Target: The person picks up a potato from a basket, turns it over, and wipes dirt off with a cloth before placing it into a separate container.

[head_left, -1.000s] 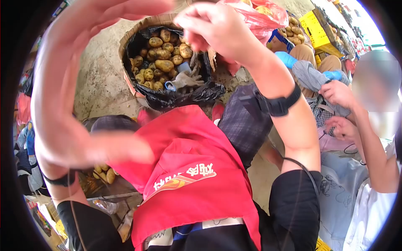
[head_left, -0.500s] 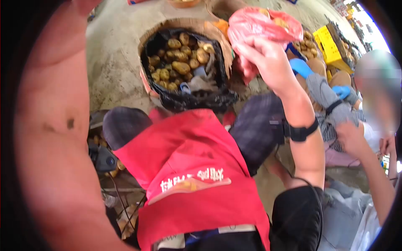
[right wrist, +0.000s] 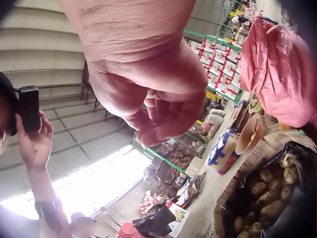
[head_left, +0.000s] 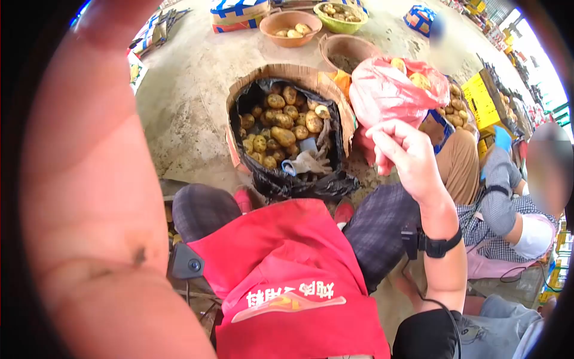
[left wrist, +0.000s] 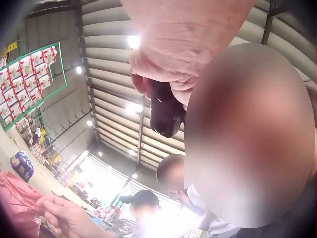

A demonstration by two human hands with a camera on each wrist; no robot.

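Note:
My left hand (right wrist: 35, 146) is raised to my head and holds a black head camera (right wrist: 29, 108) between thumb and fingers. The left wrist view shows the same camera (left wrist: 166, 109) under the hand; in the head view, only my bare left forearm (head_left: 101, 179) shows large. My right hand (head_left: 403, 152) hangs with loosely bent fingers, nothing in them, in front of a pink plastic bag (head_left: 385, 96) with potatoes at its top. Before my knees stands a cardboard container (head_left: 293, 73) lined with black plastic, holding potatoes (head_left: 281, 122). Grey work gloves (head_left: 308, 163) lie at its near side.
Plastic basins (head_left: 281, 23) and a blue-and-white bag (head_left: 239, 13) stand farther back on the concrete floor (head_left: 191, 102). At the right, a person in grey sleeve covers (head_left: 502, 185) sits close by. A yellow crate (head_left: 478, 102) and more potatoes (head_left: 455, 107) are behind.
My left hand has risen from over the apron to my head. The head view has tilted up, showing more floor and the basins. My right hand stays raised near the pink bag.

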